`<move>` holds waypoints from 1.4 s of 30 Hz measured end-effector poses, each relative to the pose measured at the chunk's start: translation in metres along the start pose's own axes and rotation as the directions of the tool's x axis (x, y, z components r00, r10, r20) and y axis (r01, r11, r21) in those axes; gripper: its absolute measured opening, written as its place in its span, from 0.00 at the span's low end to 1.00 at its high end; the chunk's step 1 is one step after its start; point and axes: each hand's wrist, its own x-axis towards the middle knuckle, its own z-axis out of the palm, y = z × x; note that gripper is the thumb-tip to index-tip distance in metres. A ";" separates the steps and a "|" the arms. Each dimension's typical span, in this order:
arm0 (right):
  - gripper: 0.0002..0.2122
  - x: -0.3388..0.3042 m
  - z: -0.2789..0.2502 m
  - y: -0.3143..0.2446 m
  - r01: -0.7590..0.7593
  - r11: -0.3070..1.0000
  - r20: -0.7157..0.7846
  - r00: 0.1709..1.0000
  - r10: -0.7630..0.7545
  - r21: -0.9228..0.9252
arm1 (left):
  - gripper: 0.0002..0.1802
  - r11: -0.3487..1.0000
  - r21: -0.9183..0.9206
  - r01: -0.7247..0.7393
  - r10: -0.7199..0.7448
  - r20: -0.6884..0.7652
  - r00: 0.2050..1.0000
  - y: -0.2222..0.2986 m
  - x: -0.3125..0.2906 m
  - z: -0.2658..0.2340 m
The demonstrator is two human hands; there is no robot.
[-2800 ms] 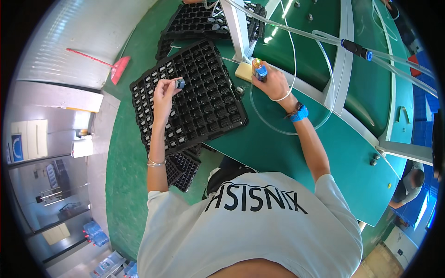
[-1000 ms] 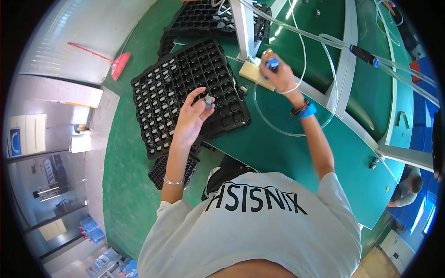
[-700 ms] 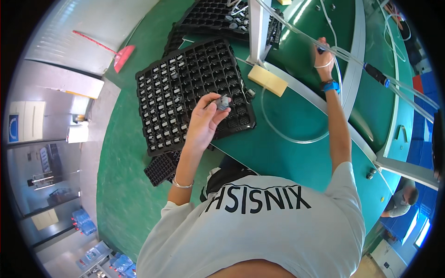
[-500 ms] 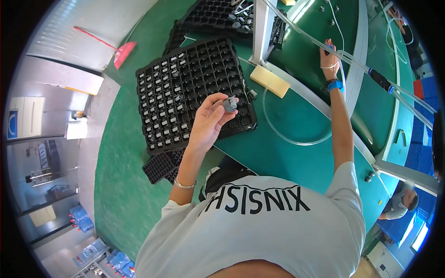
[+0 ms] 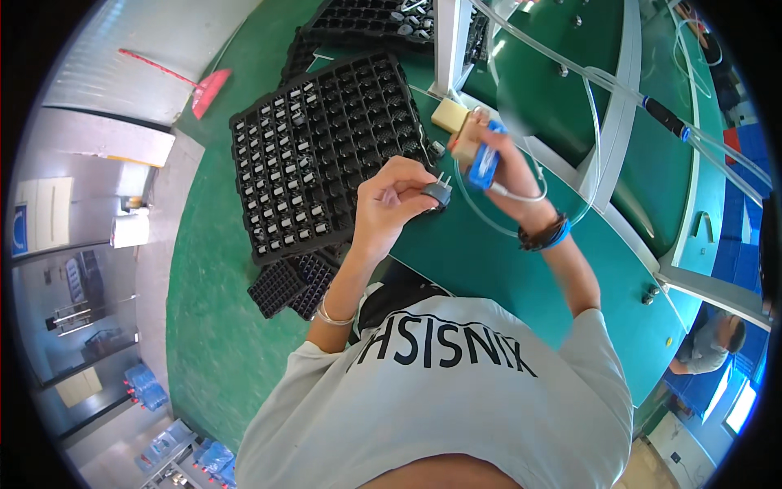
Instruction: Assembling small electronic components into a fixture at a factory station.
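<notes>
My left hand (image 5: 384, 204) is closed in a pinch on a small dark grey plug (image 5: 438, 196), whose two metal pins point upward. To its right, my right hand (image 5: 520, 181) is wrapped around a blue air gun (image 5: 485, 165) with a thin clear hose at its base. The gun is slightly blurred, so its nozzle cannot be made out. Behind my left hand lies a black compartment tray (image 5: 346, 122); its left columns hold several small parts with pale tops.
A yellow block (image 5: 449, 116) lies behind my right hand, by a white metal post (image 5: 450, 49). Another black tray (image 5: 358, 31) with grey parts is at the back. Clear hoses (image 5: 593, 122) cross the green table (image 5: 505, 273). A person (image 5: 713, 346) is at the far right.
My right hand has come from the far right toward my left hand, now with the blue air gun plainly in it. My left hand has moved slightly right and turned the plug, showing its pins.
</notes>
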 end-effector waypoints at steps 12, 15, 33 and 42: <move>0.19 -0.041 0.021 0.007 -0.015 0.988 0.059 0.998 0.024 -0.155 | 0.19 0.977 0.168 -0.130 0.131 0.003 0.991 -0.010 -0.012 0.019; 0.20 -0.040 0.013 0.004 0.025 0.985 0.059 0.998 -0.015 -0.170 | 0.23 0.949 0.271 -0.162 0.176 -0.027 0.984 -0.012 -0.012 0.026; 0.14 0.053 -0.065 0.010 0.279 0.059 0.175 0.740 -0.650 -0.959 | 0.17 0.280 0.949 -0.148 0.204 0.091 0.975 -0.048 0.046 -0.012; 0.23 0.051 -0.066 0.012 0.309 0.003 0.231 0.718 -0.656 -0.951 | 0.16 -0.199 0.958 -0.204 0.031 0.214 0.976 -0.075 0.068 -0.011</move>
